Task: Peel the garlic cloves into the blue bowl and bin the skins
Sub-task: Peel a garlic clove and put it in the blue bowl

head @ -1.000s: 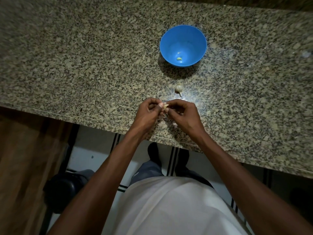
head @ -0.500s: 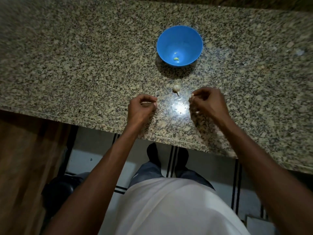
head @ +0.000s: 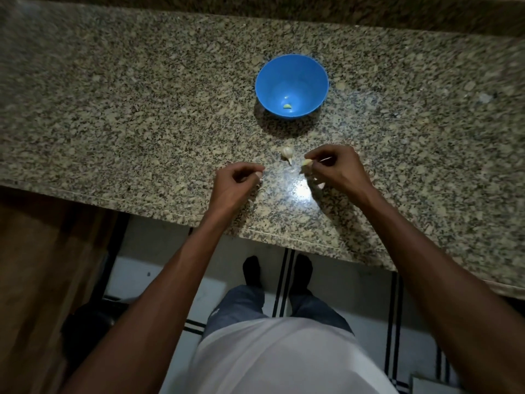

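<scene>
Near the counter's [head: 113, 115] front edge, the right hand [head: 335, 169] pinches a small, light, slippery clove [head: 307, 162]. The left hand [head: 235, 183] is curled, seemingly pinching a papery skin scrap. Fingertip grips suit both. The blue bowl [head: 292, 86] sits behind.

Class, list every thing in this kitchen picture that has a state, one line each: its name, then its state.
blue bowl: upright, holding a peeled clove
garlic bulb: lying on the counter, untouched
right hand: pinching a garlic clove
left hand: fingers curled; whether it holds skin is unclear
</scene>
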Available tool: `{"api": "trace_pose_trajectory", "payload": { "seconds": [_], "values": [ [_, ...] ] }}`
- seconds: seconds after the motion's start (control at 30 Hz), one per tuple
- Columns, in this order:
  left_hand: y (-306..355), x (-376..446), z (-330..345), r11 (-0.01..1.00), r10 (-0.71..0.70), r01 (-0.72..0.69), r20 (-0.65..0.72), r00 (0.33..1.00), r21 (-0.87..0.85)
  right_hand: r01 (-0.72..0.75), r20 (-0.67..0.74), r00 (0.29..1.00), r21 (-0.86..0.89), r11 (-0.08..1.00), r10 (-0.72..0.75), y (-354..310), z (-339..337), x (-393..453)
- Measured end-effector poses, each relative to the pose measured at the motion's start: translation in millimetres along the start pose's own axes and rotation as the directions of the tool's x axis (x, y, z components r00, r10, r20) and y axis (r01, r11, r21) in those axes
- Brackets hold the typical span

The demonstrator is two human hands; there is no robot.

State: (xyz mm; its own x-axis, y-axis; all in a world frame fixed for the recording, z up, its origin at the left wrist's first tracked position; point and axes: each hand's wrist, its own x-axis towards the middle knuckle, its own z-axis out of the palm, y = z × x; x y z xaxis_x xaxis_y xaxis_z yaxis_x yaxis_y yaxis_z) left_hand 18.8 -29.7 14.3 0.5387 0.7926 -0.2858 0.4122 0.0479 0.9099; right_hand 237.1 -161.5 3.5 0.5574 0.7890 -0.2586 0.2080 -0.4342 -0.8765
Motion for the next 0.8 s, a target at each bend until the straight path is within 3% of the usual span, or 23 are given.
{"api": "trace_pose_trajectory", "payload": {
  "seconds": [0.13, 0.27, 0.5, 0.8],
  "values": [
    [17.2, -3.6, 13.3, 0.997, 0.056, -0.051, 0.076, 0.996, -0.066, 0.029, -0.005, 1.000, 0.128, 0.991, -0.028, -15.5, 15.0, -23.5],
    [19.0, -1.4, 11.9, 0.994, 0.090, -0.081, 0.124, 0.988, -0.070, 0.041, -0.016, 0.999, 0.148, 0.988, -0.039, -28.3, 28.1, -37.1],
    [8.9, -1.0, -5.2, 0.994, 0.055, -0.023, 0.319, 0.946, -0.103, 0.102, -0.007, 0.995, 0.003, 0.995, -0.102, -40.1, 37.5, -45.0],
    [2.0, 0.4, -15.9, 0.999, 0.030, -0.038, 0.375, 0.926, 0.013, 0.230, 0.075, 0.973, -0.202, 0.952, -0.219, -55.3, 42.7, -53.1]
  ]
}}
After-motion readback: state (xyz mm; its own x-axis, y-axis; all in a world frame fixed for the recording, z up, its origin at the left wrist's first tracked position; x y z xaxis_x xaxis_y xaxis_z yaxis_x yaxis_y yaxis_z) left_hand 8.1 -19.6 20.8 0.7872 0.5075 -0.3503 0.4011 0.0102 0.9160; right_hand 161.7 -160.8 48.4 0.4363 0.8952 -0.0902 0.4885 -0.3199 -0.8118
